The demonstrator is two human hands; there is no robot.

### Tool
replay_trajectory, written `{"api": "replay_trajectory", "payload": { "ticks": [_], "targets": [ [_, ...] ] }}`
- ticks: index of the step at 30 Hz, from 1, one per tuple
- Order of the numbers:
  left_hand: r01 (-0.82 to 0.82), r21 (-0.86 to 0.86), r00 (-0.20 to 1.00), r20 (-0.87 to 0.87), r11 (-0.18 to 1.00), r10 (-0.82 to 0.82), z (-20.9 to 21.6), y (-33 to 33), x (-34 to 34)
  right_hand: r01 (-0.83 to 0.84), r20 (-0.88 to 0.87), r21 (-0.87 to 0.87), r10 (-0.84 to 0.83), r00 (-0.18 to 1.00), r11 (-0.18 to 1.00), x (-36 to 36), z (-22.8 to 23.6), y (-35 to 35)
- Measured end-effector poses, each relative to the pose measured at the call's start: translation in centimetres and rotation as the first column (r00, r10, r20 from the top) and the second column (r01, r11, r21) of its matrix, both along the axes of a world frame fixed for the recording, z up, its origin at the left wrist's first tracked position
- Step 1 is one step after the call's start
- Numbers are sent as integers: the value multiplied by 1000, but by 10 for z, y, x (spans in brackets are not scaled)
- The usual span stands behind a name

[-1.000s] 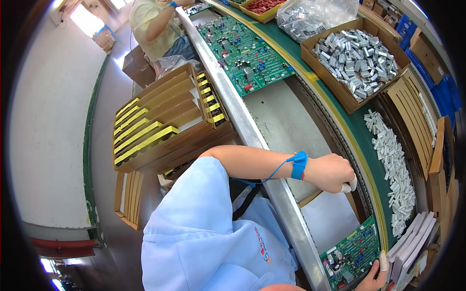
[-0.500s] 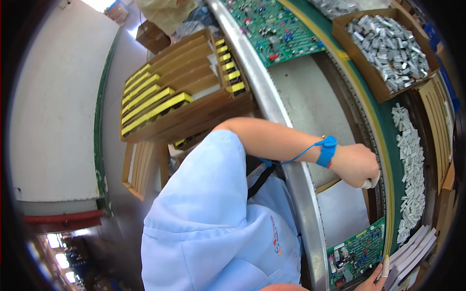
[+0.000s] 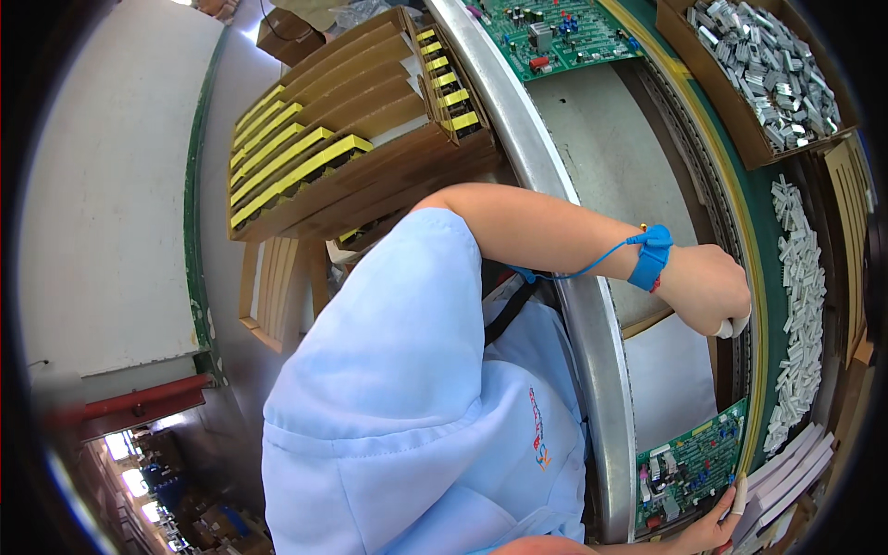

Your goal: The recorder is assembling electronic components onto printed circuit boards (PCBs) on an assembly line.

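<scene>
Nearer the yellow strip (image 3: 759, 370) than before, the left hand (image 3: 705, 289) curls its fingers (image 3: 740, 326) together.

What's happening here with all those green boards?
Someone in a light blue top is working over a green circuit board. Their right hand is at its edge. Their left hand, wearing a blue wrist strap, is curled near a yellow strip; I can't see whether it holds anything. Another board lies farther along. Nearby are piled white parts and silvery parts in a cardboard box.
</scene>
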State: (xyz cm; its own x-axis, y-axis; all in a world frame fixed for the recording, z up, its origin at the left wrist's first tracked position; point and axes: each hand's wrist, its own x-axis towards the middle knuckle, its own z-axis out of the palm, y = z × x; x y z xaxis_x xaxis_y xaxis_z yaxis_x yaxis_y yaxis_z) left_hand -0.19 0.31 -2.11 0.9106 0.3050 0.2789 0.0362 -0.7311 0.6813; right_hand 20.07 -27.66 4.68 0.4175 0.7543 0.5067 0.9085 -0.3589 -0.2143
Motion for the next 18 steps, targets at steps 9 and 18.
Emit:
{"api": "replay_trajectory", "payload": {
  "ticks": [9, 18],
  "targets": [
    [-685, 593, 589, 109, 423, 801, 82, -30, -225, 112, 182, 74, -124, 976, 991, -13, 10, -44],
    [-759, 450, 426, -205, 471, 881, 58, -47, -374, 295, -169, 150, -269, 948, 944, -24, -53, -159]
  ]
}}
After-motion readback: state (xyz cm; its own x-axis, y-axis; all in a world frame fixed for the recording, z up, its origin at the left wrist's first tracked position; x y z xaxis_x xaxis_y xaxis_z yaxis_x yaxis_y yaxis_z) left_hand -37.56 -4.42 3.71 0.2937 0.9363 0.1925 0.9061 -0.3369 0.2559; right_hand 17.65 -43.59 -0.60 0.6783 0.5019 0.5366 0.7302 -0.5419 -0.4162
